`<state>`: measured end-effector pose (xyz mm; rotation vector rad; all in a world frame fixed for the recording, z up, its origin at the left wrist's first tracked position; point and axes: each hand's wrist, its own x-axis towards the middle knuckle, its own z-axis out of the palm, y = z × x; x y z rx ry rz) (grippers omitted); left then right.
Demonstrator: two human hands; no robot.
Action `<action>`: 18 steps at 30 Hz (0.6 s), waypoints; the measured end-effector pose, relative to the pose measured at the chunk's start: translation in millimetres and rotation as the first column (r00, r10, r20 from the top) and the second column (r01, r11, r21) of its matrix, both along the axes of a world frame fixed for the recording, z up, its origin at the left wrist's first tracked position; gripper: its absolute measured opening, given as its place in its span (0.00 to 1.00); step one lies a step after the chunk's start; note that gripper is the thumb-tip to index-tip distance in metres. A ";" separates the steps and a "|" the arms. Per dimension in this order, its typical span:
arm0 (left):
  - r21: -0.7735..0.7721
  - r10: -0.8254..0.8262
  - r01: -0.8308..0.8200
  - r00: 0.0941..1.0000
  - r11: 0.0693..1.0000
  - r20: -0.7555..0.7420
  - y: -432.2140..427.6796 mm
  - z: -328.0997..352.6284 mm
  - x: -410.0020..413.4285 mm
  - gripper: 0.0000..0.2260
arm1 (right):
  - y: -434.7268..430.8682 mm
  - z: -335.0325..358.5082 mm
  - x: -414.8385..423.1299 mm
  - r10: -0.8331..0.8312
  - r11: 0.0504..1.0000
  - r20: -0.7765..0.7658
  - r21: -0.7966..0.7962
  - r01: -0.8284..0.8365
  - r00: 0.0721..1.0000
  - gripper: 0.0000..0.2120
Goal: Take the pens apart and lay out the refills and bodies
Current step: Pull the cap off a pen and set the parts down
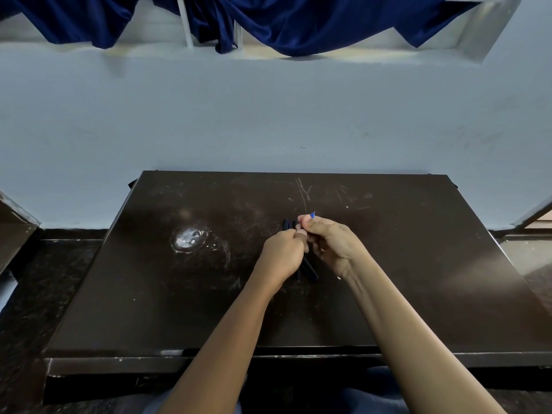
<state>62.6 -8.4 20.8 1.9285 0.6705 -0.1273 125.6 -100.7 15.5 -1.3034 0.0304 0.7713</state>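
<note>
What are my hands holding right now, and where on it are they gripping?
Right hand pinches a blue-tipped pen piece just below its tip. Left hand pinches close beside it, but what it holds is hidden. Dark pens lie under them.

A plain room, home or classroom I cannot tell. A scratched dark tabletop [149, 294] stands against a pale painted wall [268, 115], below a window sill [358, 52] draped with dark blue curtains [298, 22].

Bare counter [149, 294] spread wide on both sides. Mid-counter, dark pens [310, 270] lay under the left hand [282, 255] and right hand [334, 246]; the wall [268, 115] closed the far edge.
</note>
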 end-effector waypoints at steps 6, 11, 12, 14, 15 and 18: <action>-0.581 0.073 -0.074 0.997 0.811 -0.025 4.0 10.1 -2.8 0.16 | -3.0 1.2 3.9 0.056 0.996 0.032 0.066 -0.058 0.998 0.06; -0.876 0.058 -0.080 0.997 0.475 -0.059 7.4 12.9 -3.5 0.18 | -3.5 2.7 6.1 0.071 0.970 -0.049 0.235 -0.058 0.996 0.06; -0.907 0.055 -0.076 0.997 0.415 -0.059 7.8 14.7 -4.0 0.18 | -3.8 3.5 6.5 0.077 0.964 -0.071 0.260 -0.056 0.995 0.06; -0.920 0.070 -0.077 0.996 0.385 -0.054 7.6 17.0 -3.6 0.18 | -4.6 4.8 7.2 0.078 0.952 -0.121 0.304 -0.038 0.990 0.08; -0.872 0.086 -0.074 0.996 0.484 -0.037 5.8 16.6 -2.7 0.17 | -4.6 4.5 7.6 0.076 0.949 -0.138 0.313 -0.030 0.988 0.08; -0.094 0.024 -0.021 0.999 0.995 0.035 -2.2 7.7 -4.8 0.14 | -1.3 0.8 4.8 0.061 0.974 -0.095 0.223 -0.038 0.994 0.10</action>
